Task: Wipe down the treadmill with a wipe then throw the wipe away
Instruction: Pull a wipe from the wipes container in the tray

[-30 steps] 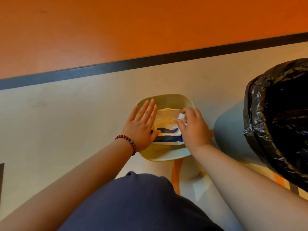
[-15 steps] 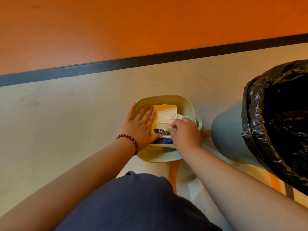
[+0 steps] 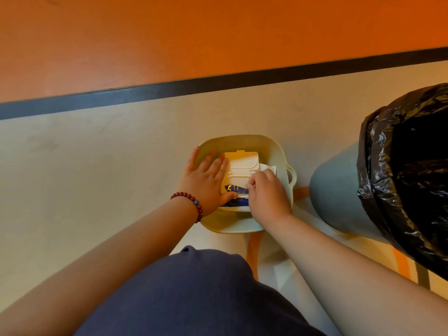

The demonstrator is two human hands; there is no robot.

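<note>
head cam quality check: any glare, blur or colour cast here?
Head view: warm orange cast overall; specular glare on the black bin bag; small orange glint on the wipes pack label beside the left hand; right hand and its wipe sharp enough, no obvious motion blur.

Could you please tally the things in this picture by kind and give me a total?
hands: 2 (left hand, right hand)
wipes pack: 1
loose wipe: 1
basin: 1
lined bin: 1
bead bracelet: 1
total: 7
</note>
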